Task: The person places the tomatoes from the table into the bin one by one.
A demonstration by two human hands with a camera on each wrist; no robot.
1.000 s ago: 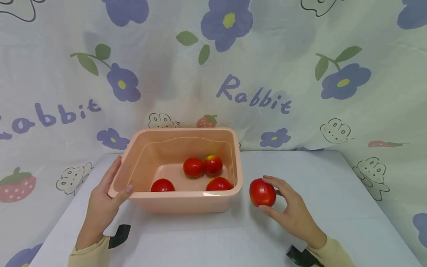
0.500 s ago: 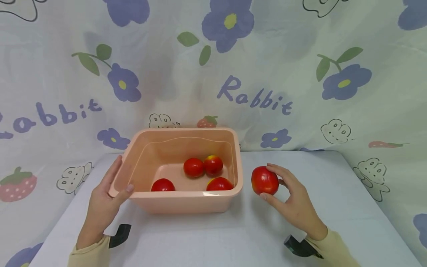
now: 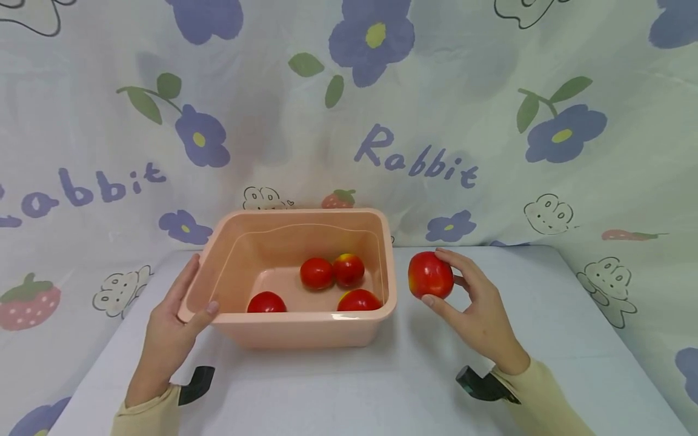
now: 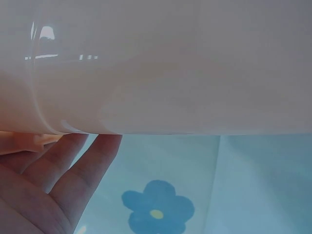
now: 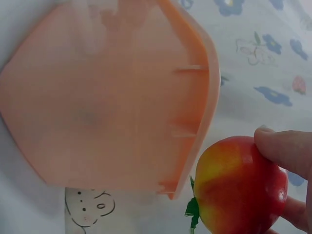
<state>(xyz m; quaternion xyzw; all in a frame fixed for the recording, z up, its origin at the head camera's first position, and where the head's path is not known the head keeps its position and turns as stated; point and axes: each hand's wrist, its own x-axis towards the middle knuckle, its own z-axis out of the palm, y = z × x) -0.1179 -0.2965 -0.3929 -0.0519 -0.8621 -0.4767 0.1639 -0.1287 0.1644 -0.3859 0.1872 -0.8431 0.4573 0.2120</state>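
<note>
My left hand point(image 3: 170, 330) holds the left end of a peach-coloured plastic basin point(image 3: 294, 330), its thumb at the front left corner of the rim. In the left wrist view, fingertips point(image 4: 109, 142) press the basin's outer wall. Between right thumb and fingers, my right hand point(image 3: 482, 309) grips a red apple point(image 3: 431, 275), raised just right of the basin. The right wrist view shows the apple point(image 5: 241, 187) red with a yellow patch and a green leafy stem, close to the basin's rim point(image 5: 213, 83).
Inside the basin lie several red fruits, including a round one point(image 3: 316, 274) and one with a yellow top point(image 3: 349, 270). The front wall partly hides two of them. A white table point(image 3: 327, 393) lies below, with a flower-and-rabbit printed curtain point(image 3: 272, 133) behind.
My right hand has lifted the apple upward from low beside the basin to about the height of its rim. The left hand and the basin have stayed put.
</note>
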